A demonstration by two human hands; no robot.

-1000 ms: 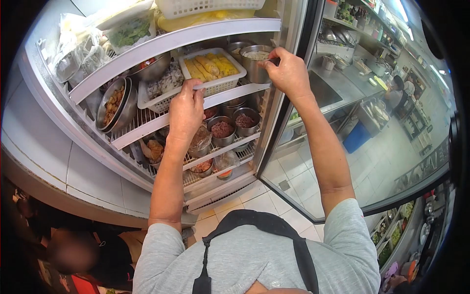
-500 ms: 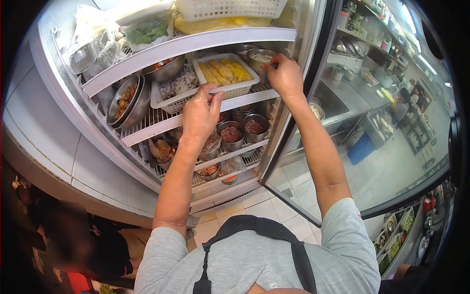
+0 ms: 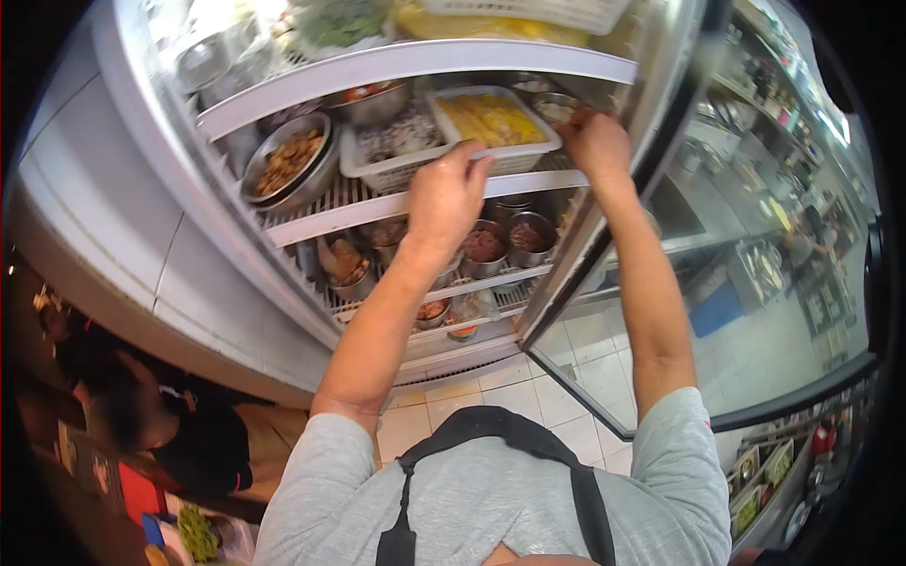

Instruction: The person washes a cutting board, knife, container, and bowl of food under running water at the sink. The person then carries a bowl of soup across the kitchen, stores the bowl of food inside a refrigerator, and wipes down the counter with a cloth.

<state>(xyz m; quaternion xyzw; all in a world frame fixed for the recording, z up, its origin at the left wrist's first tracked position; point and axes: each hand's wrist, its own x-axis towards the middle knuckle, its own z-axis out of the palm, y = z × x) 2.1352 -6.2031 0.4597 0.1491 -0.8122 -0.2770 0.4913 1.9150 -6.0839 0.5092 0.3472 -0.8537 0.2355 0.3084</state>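
Note:
I face an open fridge [image 3: 160, 179] with wire shelves. My left hand [image 3: 445, 196] grips the front rim of a white plastic basket [image 3: 510, 156] that holds yellow food. The basket sits on the upper middle shelf, on top of another white basket [image 3: 377, 168] with pale food. My right hand [image 3: 597, 143] reaches in at the basket's right end, fingers beside a small steel bowl [image 3: 557, 106]; whether it holds the bowl or the basket is unclear.
A large steel bowl of brown food [image 3: 288, 165] leans at the shelf's left. Steel pots of dark red food [image 3: 483, 247] stand on the shelf below. The glass door [image 3: 717, 283] hangs open at right. Another person [image 3: 179, 424] crouches at lower left.
The view has tilted and shifted so the fridge sits higher and further right. Both hands have stayed on the yellow-food basket and the bowl beside it, pushed slightly deeper onto the shelf.

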